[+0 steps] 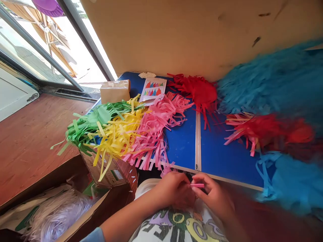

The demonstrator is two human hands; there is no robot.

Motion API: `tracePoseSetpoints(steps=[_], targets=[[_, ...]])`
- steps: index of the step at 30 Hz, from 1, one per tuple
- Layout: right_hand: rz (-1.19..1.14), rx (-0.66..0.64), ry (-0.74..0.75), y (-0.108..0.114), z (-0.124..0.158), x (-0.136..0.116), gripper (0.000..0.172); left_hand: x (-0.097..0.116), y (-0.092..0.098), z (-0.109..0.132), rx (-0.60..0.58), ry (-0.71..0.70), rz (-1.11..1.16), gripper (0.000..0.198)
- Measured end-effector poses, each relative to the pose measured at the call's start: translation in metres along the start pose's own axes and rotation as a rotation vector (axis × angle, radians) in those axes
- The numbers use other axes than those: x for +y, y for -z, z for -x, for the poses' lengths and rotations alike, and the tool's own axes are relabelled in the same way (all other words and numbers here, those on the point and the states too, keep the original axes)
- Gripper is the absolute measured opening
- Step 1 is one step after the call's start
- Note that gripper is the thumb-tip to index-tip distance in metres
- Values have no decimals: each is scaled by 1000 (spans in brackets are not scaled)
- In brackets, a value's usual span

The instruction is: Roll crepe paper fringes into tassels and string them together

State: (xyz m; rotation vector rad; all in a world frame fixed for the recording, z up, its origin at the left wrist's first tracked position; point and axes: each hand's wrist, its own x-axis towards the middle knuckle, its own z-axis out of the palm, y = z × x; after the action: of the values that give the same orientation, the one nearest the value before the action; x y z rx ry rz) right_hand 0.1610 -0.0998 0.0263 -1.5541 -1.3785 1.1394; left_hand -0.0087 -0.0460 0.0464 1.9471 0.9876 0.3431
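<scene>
Close to my body, just in front of the table edge, my left hand [174, 189] and my right hand [213, 193] are closed on a small, narrow pink paper strip [199, 185]. Its short end shows between the fingers of my right hand; the rest is hidden. Pink fringed paper [151, 137] hangs over the table edge beside my left hand. Farther left lie yellow fringed paper [119, 132] and green fringed paper [101, 119]. To the right of my right hand, a light blue paper bunch [292, 178] lies at the edge, blurred.
The blue folding table [180, 144] also holds red fringed paper [199, 90], a pink-red bunch [272, 129], a large blue pile [270, 84], a printed tassel picture [153, 90] and a brown packet [115, 92]. An open cardboard box [88, 208] with pale shredded strips stands lower left.
</scene>
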Motion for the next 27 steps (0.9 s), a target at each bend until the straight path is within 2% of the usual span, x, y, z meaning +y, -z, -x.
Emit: tracePoseSetpoints(steps=[2,5,9,13,17,20,23,25,27], targets=[[-43,26,24,3,-2,6,20,0,0,1,25,13,-14,14],[28,-1,65,6,-4,8,22,0,-2,0,33,-31,-101,13],[110,-37,81,4,-4,3,17,0,-9,-7,-8,-177,-344,10],[120,-1,74,6,-4,7,15,-4,-11,-12,-15,-300,-510,1],[96,85,55,16,-5,15,17,-9,-13,-15,78,-318,-493,6],[79,75,26,23,-6,11,14,-18,-17,-18,141,-374,-477,12],[29,117,18,33,-7,5,14,-31,-13,-21,256,-516,-446,18],[-6,200,51,42,-7,3,18,-40,-5,-23,374,-641,-460,29],[-60,283,106,49,-7,5,21,-46,7,-24,450,-726,-511,31]])
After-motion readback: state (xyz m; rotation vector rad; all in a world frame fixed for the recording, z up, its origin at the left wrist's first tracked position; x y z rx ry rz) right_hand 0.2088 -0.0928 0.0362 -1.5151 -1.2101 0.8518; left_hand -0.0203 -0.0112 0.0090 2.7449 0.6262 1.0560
